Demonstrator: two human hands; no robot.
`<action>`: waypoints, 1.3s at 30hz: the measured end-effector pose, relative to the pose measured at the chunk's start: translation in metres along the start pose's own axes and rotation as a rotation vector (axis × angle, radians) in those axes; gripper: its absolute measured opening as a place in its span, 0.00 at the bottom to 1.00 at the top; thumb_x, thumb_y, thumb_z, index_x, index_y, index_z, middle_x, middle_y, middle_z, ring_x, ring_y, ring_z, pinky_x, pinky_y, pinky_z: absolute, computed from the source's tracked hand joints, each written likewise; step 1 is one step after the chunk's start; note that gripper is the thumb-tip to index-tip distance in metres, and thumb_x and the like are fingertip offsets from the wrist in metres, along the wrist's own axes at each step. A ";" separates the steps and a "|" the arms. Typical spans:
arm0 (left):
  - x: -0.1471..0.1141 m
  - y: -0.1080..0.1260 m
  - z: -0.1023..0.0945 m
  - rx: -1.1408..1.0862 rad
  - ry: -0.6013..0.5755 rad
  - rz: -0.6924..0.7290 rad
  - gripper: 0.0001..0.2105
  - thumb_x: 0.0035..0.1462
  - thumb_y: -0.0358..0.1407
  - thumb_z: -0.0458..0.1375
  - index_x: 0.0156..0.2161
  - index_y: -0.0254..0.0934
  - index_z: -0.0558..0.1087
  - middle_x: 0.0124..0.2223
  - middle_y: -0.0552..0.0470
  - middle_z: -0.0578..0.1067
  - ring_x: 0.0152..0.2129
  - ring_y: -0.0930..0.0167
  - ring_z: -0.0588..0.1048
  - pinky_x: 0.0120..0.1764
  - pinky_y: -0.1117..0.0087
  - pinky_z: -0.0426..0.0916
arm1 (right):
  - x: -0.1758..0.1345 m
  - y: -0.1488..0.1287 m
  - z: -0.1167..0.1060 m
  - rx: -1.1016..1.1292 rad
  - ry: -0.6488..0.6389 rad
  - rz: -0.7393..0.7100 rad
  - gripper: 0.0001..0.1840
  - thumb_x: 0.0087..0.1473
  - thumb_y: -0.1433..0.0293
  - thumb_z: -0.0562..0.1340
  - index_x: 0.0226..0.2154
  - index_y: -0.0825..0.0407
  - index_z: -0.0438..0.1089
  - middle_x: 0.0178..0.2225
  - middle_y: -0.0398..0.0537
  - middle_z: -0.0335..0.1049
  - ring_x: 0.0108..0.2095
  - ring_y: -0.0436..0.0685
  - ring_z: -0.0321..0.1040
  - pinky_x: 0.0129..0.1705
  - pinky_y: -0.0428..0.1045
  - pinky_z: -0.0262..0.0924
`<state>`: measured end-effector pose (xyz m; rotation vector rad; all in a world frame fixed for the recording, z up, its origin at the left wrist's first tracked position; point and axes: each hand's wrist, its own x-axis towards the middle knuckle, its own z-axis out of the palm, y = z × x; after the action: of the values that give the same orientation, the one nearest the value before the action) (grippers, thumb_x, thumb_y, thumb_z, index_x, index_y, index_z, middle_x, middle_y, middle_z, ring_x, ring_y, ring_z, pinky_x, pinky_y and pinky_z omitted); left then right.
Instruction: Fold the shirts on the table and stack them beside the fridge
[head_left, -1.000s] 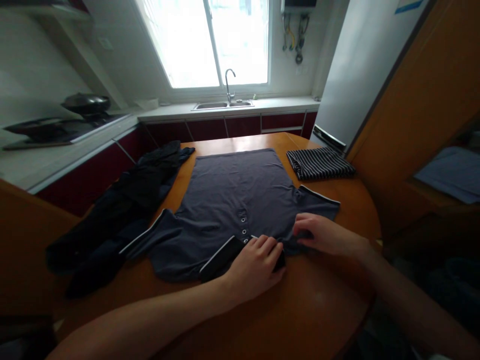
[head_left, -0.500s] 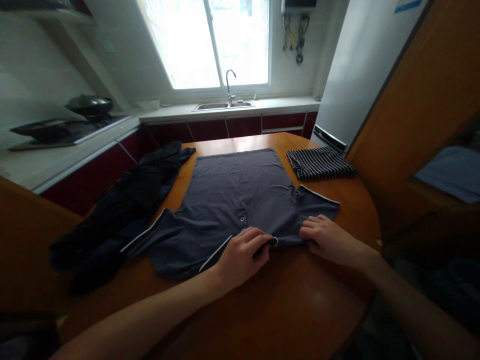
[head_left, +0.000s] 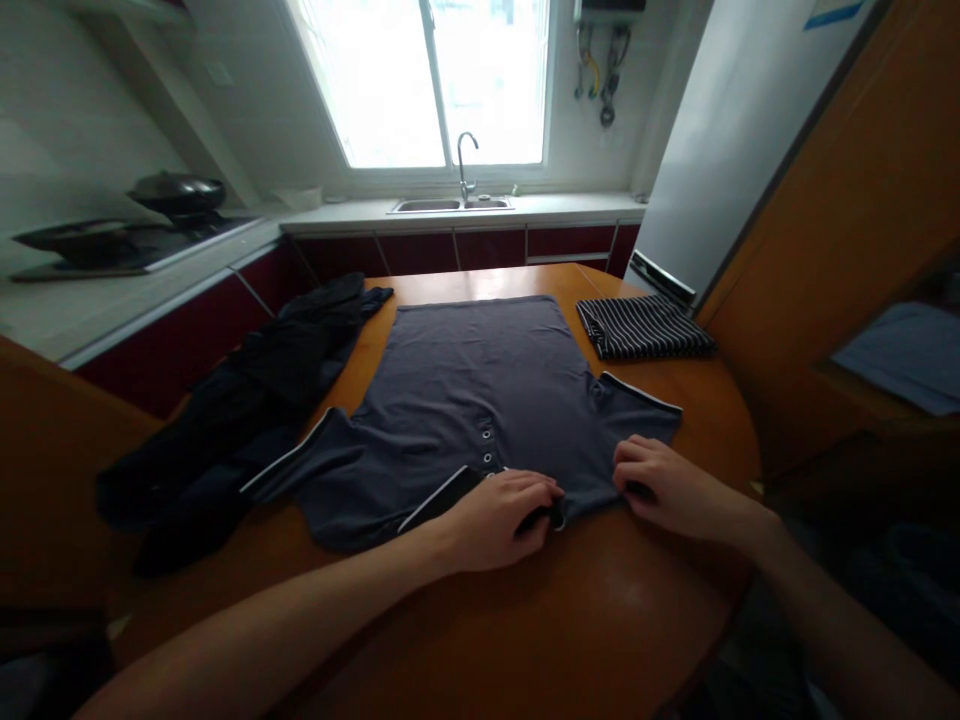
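Observation:
A dark grey polo shirt (head_left: 480, 370) lies spread face up on the wooden table (head_left: 600, 610), its hem toward the window and its collar (head_left: 442, 498) toward me. White piping edges the collar and both sleeves, and pale-rimmed buttons (head_left: 487, 435) run down the placket. My left hand (head_left: 502, 518) is closed on the collar, fingers curled around its right part and hiding some of it. With bent fingers, my right hand (head_left: 652, 480) pinches the shirt's shoulder edge near the right-hand sleeve.
A folded black-and-white striped garment (head_left: 645, 327) rests at the table's far right. Dark crumpled clothes (head_left: 255, 400) are heaped along the left edge. Beyond are a counter with a sink (head_left: 427, 206), a stove with a pan (head_left: 176, 190), and a fridge (head_left: 720, 150) at right.
My left hand has shifted slightly right and toward me with the collar, and another button shows. The right hand has moved a little right along the shoulder edge. The view has shifted slightly.

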<state>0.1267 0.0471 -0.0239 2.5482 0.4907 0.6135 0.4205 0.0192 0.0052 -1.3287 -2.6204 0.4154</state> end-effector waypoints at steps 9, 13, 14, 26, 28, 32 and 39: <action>-0.003 0.000 -0.002 0.085 -0.193 0.075 0.30 0.60 0.42 0.60 0.65 0.36 0.63 0.65 0.41 0.68 0.62 0.60 0.67 0.64 0.58 0.60 | 0.007 0.106 0.020 -0.201 0.381 0.793 0.20 0.60 0.58 0.61 0.46 0.58 0.74 0.44 0.63 0.73 0.47 0.68 0.69 0.48 0.57 0.61; -0.005 -0.004 0.004 0.112 -0.184 0.075 0.25 0.61 0.38 0.58 0.63 0.35 0.67 0.65 0.42 0.68 0.63 0.61 0.66 0.65 0.58 0.59 | 0.011 0.124 0.022 -0.099 0.298 0.839 0.12 0.56 0.63 0.64 0.37 0.55 0.75 0.36 0.57 0.76 0.38 0.63 0.73 0.40 0.52 0.62; -0.005 -0.004 0.005 0.114 -0.178 0.078 0.24 0.61 0.37 0.58 0.61 0.34 0.68 0.65 0.42 0.68 0.62 0.61 0.67 0.65 0.59 0.60 | 0.012 0.127 0.020 -0.065 0.306 0.833 0.10 0.56 0.64 0.63 0.34 0.54 0.75 0.35 0.56 0.76 0.36 0.62 0.73 0.38 0.51 0.62; -0.006 -0.007 0.002 0.023 -0.135 0.149 0.18 0.64 0.30 0.52 0.57 0.35 0.72 0.60 0.45 0.74 0.61 0.65 0.69 0.64 0.62 0.63 | 0.026 0.154 0.018 0.110 0.496 0.882 0.09 0.53 0.68 0.63 0.37 0.55 0.75 0.36 0.57 0.78 0.36 0.62 0.75 0.38 0.51 0.65; -0.006 -0.007 0.002 0.008 -0.148 0.144 0.18 0.64 0.29 0.53 0.57 0.35 0.72 0.60 0.45 0.74 0.60 0.65 0.70 0.64 0.62 0.63 | 0.025 0.148 0.020 0.002 0.457 0.907 0.11 0.54 0.67 0.63 0.40 0.55 0.75 0.38 0.59 0.77 0.39 0.64 0.74 0.40 0.54 0.65; -0.005 -0.007 0.002 0.000 -0.180 0.141 0.20 0.63 0.31 0.55 0.60 0.37 0.70 0.61 0.46 0.73 0.61 0.64 0.68 0.64 0.60 0.61 | 0.025 0.114 0.014 -0.250 0.579 0.808 0.18 0.58 0.65 0.61 0.48 0.59 0.72 0.45 0.67 0.73 0.47 0.72 0.69 0.48 0.61 0.64; -0.003 -0.003 -0.001 0.020 -0.231 0.154 0.24 0.64 0.33 0.56 0.64 0.40 0.65 0.64 0.47 0.70 0.64 0.63 0.65 0.66 0.58 0.58 | 0.013 0.010 0.024 0.119 0.327 -0.056 0.06 0.64 0.68 0.59 0.41 0.48 0.72 0.41 0.51 0.71 0.43 0.59 0.68 0.46 0.54 0.64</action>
<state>0.1229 0.0483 -0.0258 2.6498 0.2235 0.3602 0.4134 0.0315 -0.0198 -1.1710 -2.3199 0.3101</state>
